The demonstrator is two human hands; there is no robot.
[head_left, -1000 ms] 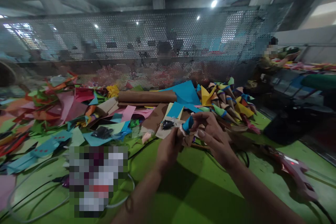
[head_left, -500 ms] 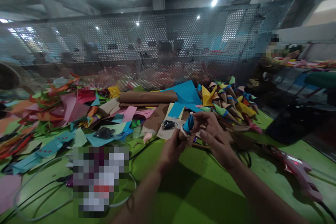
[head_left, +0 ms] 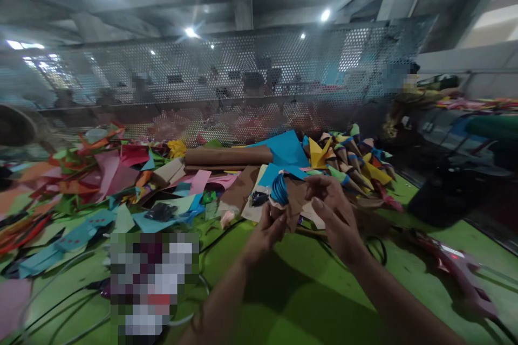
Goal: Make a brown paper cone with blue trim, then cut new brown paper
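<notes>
One blue-topped cone (head_left: 279, 192) is pinched by the left hand (head_left: 264, 236); beside it, the right hand (head_left: 336, 218) hangs spread.

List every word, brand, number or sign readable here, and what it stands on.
No readable text.
Blue-topped cone in the left hand: no lettering shows.
Glue gun: pale patch, too blurred to read.
Blue paper: red marks, too small to make out.
Pixelated object: any print is hidden.

head view | faces forward, down | green table (head_left: 301, 291) near | mesh screen (head_left: 234, 89) beyond, seemingly hazy
</notes>
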